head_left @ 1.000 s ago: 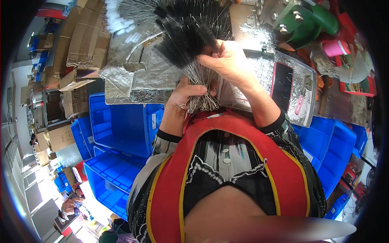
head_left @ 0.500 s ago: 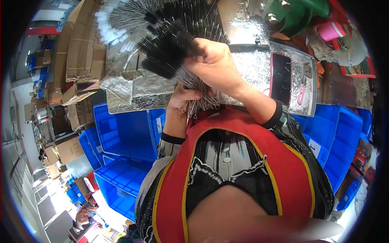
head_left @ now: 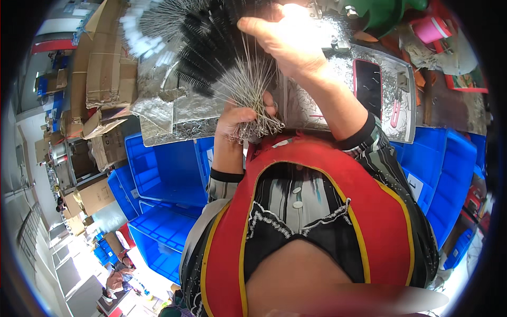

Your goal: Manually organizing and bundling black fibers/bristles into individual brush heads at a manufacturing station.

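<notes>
My left hand point(head_left: 236, 120) is closed round the twisted wire stems of a bundle of black-bristled wire brushes point(head_left: 248, 79). The looped stem ends stick out below the fist, and the bristle heads fan out toward the far side. Over the right part of the fan, my right hand point(head_left: 289, 42) is raised with thumb and fingers apart; glare washes out part of it. Whether it touches the bristles I cannot tell. A pile of wire brushes with white tips point(head_left: 141, 39) lies on the bench behind, to the left.
On the metal-covered bench point(head_left: 198, 113), a phone point(head_left: 367, 87) and a pink utility knife point(head_left: 395, 113) lie to the right. A green machine part point(head_left: 377, 16) and a pink spool point(head_left: 430, 29) stand farther back. Blue bins point(head_left: 169, 169) and cardboard boxes point(head_left: 103, 74) are on the left.
My right hand has let go of the bristle heads and moved up and to the right, opening. The bunched brushes have spread into a fan, still in my left hand.
</notes>
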A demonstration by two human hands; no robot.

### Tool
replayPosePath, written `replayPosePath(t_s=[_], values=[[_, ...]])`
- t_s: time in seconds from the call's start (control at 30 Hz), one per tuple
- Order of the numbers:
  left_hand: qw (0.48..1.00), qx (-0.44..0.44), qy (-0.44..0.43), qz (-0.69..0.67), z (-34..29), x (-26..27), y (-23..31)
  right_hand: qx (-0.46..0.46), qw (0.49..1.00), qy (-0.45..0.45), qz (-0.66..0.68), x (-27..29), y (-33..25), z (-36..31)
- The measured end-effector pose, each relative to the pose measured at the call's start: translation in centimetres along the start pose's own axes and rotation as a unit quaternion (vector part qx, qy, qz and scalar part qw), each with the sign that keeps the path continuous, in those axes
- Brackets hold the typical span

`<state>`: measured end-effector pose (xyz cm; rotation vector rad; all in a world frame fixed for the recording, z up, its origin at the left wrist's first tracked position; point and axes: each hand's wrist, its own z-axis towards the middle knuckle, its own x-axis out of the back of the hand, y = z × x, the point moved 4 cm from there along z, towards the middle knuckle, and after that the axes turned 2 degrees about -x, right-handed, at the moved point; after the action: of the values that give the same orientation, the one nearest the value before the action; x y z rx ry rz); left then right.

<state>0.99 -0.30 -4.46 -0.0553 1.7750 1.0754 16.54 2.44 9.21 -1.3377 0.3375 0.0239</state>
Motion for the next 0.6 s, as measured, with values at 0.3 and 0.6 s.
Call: replayPosePath(t_s=[0.3, 0.6], values=[[0.992, -0.047, 0.072, 0.088, 0.6, -1.8, 3.1, 0.138, 0.929, -0.058, -0.338, -1.9, 2.7, 1.4], [0.982, -0.062, 0.026, 0.174, 0.1, -0.1, 5.1, 0.273, 0.958, 0.059, -0.059, -2.9, -5.2, 5.1]])
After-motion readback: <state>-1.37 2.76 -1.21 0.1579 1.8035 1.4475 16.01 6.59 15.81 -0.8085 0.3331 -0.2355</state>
